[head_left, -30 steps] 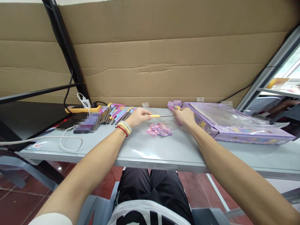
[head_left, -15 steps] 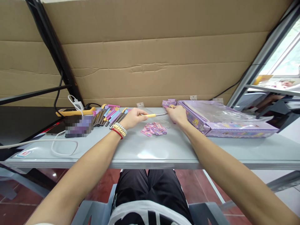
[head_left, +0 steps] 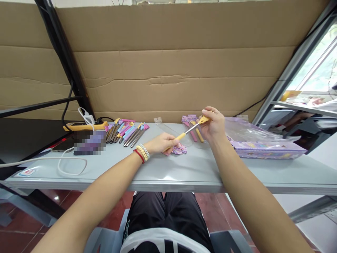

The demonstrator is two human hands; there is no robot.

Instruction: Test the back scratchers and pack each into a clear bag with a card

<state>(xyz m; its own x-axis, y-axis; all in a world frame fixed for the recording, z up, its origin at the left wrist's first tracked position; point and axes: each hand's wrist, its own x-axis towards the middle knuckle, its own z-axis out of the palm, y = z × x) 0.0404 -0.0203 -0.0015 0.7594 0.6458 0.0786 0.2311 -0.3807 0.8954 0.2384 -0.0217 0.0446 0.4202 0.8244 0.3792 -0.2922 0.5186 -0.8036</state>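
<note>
My left hand is closed on the yellow handle of a thin metal stick tool, just above a small pile of pink and purple cards on the grey table. My right hand is raised off the table and pinches the yellow cap at the tool's other end. The tool slants up from left to right between the two hands. A few similar pink and yellow sticks lie under my right hand.
A row of several coloured sticks lies at the back left, beside a blurred box, a yellow power strip and a white cable. A purple flat box under clear plastic sits right. A cardboard wall stands behind.
Both hands have lifted the yellow-handled tool off the table; the right hand rose to the right and the left hand drew back toward me over the cards.
</note>
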